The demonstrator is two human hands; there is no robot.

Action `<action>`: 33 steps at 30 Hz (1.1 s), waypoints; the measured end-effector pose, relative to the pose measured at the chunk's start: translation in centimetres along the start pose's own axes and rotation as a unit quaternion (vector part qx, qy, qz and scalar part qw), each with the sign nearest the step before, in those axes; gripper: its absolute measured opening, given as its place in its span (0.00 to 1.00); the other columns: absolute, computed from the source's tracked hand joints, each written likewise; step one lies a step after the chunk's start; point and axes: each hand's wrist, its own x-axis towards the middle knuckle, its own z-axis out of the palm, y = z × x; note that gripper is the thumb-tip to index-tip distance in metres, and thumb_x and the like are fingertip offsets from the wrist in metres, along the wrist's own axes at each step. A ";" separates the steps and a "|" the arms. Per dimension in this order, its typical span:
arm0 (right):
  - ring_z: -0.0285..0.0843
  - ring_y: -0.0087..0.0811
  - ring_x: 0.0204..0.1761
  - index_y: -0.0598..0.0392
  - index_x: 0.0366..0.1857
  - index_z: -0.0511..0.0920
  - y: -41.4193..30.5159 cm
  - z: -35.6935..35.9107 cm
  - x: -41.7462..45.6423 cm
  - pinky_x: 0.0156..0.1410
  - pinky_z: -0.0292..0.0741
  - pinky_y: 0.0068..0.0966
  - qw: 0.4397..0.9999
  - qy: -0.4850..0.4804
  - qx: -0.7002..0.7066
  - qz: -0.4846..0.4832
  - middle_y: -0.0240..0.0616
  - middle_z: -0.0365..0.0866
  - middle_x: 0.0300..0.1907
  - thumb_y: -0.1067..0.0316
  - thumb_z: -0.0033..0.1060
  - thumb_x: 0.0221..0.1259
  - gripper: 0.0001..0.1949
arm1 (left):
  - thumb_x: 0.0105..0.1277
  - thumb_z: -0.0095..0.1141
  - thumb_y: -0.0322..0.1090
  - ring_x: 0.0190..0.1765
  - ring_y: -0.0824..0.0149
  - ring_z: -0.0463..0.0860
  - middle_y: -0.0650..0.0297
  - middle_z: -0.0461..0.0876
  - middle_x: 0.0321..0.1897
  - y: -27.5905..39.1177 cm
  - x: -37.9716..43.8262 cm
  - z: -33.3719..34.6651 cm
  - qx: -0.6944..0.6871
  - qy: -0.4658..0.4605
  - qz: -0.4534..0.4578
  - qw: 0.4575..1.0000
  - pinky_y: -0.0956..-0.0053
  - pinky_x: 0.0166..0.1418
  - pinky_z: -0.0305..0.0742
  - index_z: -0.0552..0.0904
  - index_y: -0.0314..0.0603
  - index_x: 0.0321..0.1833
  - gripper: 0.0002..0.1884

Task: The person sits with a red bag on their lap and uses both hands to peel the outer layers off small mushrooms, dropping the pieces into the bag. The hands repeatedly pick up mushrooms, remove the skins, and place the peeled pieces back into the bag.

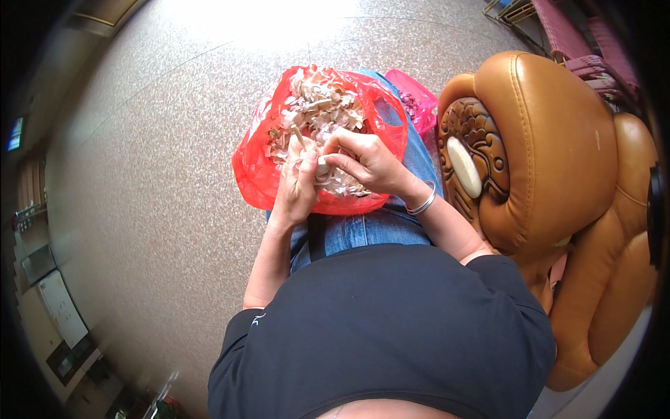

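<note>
On my lap rests a red plastic bag (pixel 251 180), its mouth spread wide around a heap of pale garlic skins (pixel 330 112). Over the near part of the heap, my left hand (pixel 299 183) grips a garlic bulb (pixel 323 166) whose dry stem (pixel 297 135) points up and away from me. My right hand (pixel 361 157) pinches the bulb's right side between thumb and fingers. Part of the bulb is hidden by the fingers. A silver bangle (pixel 423 199) circles my right wrist.
A tan leather sofa (pixel 565 152) with a carved wooden armrest panel (pixel 473 123) stands close on my right. Between it and my leg sits a pink plastic bag (pixel 426 102) holding purplish bits. Speckled floor (pixel 157 157) stretches left. Pink woven chairs (pixel 562 31) are at the upper right.
</note>
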 end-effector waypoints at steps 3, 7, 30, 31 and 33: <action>0.70 0.21 0.28 0.61 0.36 0.73 -0.2 0.1 -0.2 0.34 0.69 0.22 1.000 0.009 0.003 0.005 0.35 0.72 0.24 0.71 0.53 0.67 0.05 | 0.74 0.38 0.38 0.43 0.66 0.74 0.57 0.75 0.40 0.0 0.0 0.5 -0.033 0.002 0.000 0.999 0.73 0.51 0.69 0.70 0.33 0.52 0.15; 0.69 0.20 0.28 0.61 0.36 0.73 0.0 0.7 -0.7 0.33 0.68 0.21 0.986 0.036 0.119 0.112 0.32 0.72 0.24 0.70 0.52 0.68 0.06 | 0.74 0.38 0.38 0.43 0.67 0.74 0.57 0.75 0.39 -0.6 -0.1 0.4 -0.032 -0.001 0.009 0.999 0.73 0.51 0.69 0.70 0.33 0.53 0.15; 0.60 0.09 0.23 0.55 0.38 0.74 -0.1 1.4 -0.8 0.26 0.59 0.11 0.912 0.078 0.369 0.164 0.22 0.68 0.23 0.65 0.49 0.72 0.07 | 0.73 0.39 0.36 0.45 0.68 0.74 0.59 0.73 0.43 0.0 0.2 0.3 -0.086 0.001 -0.002 0.996 0.73 0.52 0.69 0.68 0.34 0.55 0.14; 0.58 0.09 0.21 0.55 0.40 0.74 -0.1 1.4 -0.8 0.24 0.57 0.11 0.922 0.073 0.344 0.163 0.21 0.67 0.22 0.65 0.49 0.72 0.06 | 0.73 0.39 0.36 0.44 0.69 0.73 0.59 0.73 0.42 0.0 0.2 0.2 -0.072 0.009 0.006 0.997 0.74 0.51 0.70 0.68 0.34 0.55 0.14; 0.55 0.09 0.18 0.54 0.42 0.73 0.0 1.2 -0.9 0.21 0.52 0.11 0.940 0.063 0.295 0.162 0.18 0.65 0.19 0.66 0.48 0.72 0.05 | 0.73 0.40 0.36 0.42 0.71 0.73 0.61 0.73 0.41 -0.2 0.3 0.1 -0.043 0.025 0.020 0.999 0.75 0.48 0.70 0.68 0.35 0.55 0.14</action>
